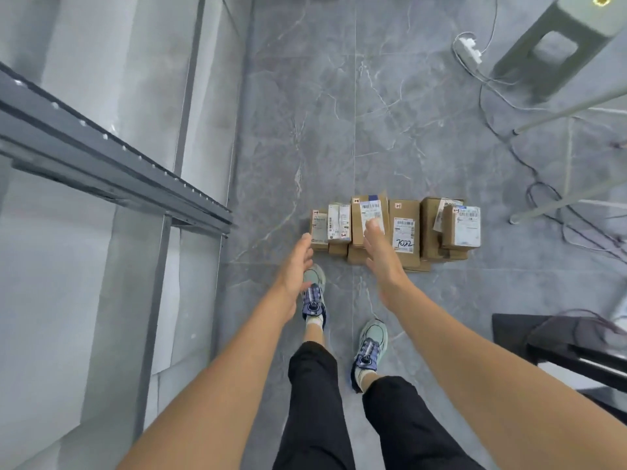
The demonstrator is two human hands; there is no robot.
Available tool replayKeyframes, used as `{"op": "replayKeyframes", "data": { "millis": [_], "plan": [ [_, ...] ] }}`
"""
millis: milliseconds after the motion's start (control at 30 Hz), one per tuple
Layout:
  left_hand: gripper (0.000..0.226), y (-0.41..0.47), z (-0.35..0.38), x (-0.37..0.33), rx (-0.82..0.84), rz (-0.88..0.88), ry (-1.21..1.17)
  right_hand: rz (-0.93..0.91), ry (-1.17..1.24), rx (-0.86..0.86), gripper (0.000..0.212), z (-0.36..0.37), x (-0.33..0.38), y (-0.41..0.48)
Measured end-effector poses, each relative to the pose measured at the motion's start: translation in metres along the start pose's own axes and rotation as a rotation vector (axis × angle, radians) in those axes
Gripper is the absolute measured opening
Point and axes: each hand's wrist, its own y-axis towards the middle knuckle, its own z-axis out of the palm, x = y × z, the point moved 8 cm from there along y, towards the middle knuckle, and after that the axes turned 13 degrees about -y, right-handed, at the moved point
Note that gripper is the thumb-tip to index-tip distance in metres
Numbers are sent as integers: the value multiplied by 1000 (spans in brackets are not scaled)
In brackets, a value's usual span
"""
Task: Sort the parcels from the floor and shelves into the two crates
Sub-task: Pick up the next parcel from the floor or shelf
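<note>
Two hands: the left hand (298, 262) and the right hand (380, 256) are both reaching down, fingers straight and apart, holding nothing.
Parcels: a row of brown cardboard parcels (403, 232) is sitting on the floor just ahead of the shoes (314, 293), packed side by side, some resting on flatter boxes beneath. No crate is showing.
Right hand: it is lining up over the tall middle parcel (368, 218), fingertips overlapping its white label. I cannot tell if they are touching.
Left hand: it is hanging beside the near corner of the leftmost parcel (319, 228).
Risk, toppling: the boxes are standing tight together, so pulling one out could be dragging its neighbours over.
Risk, right end: the labelled parcel (463, 227) there is perching on others and looking likeliest to slide off if the row is getting nudged.
Risk, grip: with both palms open, a one-sided squeeze could be letting the tall box twist out.
Risk, footing: loose cables (559, 205) are trailing across the floor to the right — stepping that way with a load could be snagging a foot.
Floor: grey marble-look tiles (373, 130) are looking smooth and glossy, so cardboard is probably skidding easily here.
Room: a grey metal shelf rail (112, 164) is running along the left, a white power strip (470, 49) is lying near a grey-green stool (559, 45) at top right, and a dark piece of furniture is edging in at the right.
</note>
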Motion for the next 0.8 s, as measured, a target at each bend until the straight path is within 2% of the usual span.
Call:
{"op": "replayKeyframes", "data": {
  "millis": [333, 600, 733, 800],
  "plan": [
    [65, 228, -2, 35, 31, -174, 51, 172, -36, -122, 66, 21, -67, 197],
    [55, 340, 14, 65, 71, -252, 52, 274, -60, -137, 86, 34, -120, 311],
    [51, 369, 24, 76, 103, -247, 32, 295, -74, -138, 61, 34, -127, 336],
    [49, 379, 27, 79, 108, -254, 15, 290, -101, -132, 56, 34, -135, 347]
  ]
}}
